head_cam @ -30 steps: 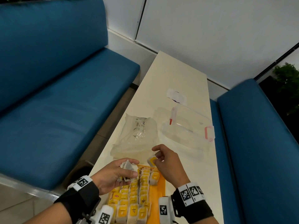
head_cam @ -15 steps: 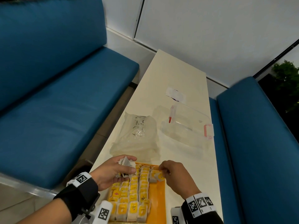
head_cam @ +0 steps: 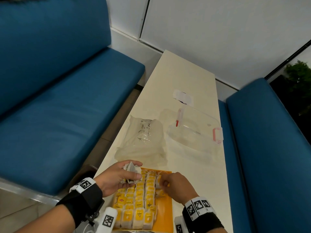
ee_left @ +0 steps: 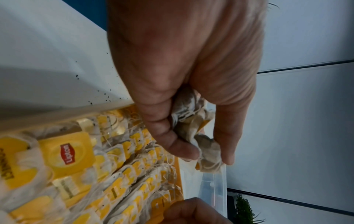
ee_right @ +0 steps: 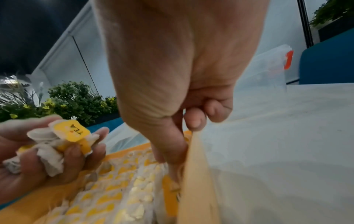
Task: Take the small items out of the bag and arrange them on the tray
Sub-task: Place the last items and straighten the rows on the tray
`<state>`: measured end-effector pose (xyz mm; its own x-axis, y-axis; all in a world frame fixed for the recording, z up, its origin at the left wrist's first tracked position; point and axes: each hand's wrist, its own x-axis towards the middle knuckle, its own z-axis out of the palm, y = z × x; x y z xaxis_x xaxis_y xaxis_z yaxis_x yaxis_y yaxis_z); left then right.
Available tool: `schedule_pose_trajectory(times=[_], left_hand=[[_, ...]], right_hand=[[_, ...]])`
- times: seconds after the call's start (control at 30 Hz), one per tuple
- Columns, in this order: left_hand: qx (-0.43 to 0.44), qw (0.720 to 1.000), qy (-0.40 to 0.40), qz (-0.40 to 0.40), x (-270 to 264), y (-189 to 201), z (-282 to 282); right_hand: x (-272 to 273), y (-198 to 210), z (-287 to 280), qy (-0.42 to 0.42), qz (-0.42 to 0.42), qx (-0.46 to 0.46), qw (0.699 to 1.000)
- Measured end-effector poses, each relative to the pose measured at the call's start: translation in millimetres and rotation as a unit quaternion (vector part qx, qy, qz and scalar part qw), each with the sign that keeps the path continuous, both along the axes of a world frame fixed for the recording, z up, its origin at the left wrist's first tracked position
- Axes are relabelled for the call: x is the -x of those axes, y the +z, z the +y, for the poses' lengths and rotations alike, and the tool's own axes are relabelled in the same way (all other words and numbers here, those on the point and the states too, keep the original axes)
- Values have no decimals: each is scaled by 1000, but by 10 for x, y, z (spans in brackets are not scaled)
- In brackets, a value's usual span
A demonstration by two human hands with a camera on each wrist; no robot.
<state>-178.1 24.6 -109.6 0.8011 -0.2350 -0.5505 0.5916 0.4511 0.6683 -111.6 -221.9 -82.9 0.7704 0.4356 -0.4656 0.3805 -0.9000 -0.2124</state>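
An orange tray (head_cam: 167,214) lies at the table's near end, carrying rows of tea bags (head_cam: 139,204) with yellow tags. My left hand (head_cam: 133,173) hovers over the tray's far left corner and grips a crumpled bunch of tea bags (head_cam: 132,168); the bunch (ee_left: 193,121) shows between thumb and fingers, with a "TEA" tag (ee_right: 71,131) on top. My right hand (head_cam: 162,182) is low over the tray's right column, fingers curled, pinching one tea bag (head_cam: 157,181) against the row. Its thumb (ee_right: 168,148) presses down beside the tray rim (ee_right: 193,174).
A crumpled clear plastic bag (head_cam: 144,142) lies just beyond the tray. To its right stands a clear lidded box (head_cam: 195,132) with pink latches, and a white paper (head_cam: 183,96) lies farther back. Blue benches (head_cam: 58,115) flank the narrow table (head_cam: 185,73).
My right hand carried a tea bag from above the tray's far edge down onto the right column. My left hand stayed in place with its bunch.
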Motion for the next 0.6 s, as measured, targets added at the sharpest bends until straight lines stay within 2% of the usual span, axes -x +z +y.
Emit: schedule_pose_trajectory(times=[0.3, 0.6], left_hand=[[-5, 1000, 2, -3, 6, -4, -13], [-14, 1000, -3, -1, 19, 0, -14]], right_hand=[[-35, -193, 13, -66, -80, -17, 994], [-42, -235, 55, -9, -113, 30, 993]])
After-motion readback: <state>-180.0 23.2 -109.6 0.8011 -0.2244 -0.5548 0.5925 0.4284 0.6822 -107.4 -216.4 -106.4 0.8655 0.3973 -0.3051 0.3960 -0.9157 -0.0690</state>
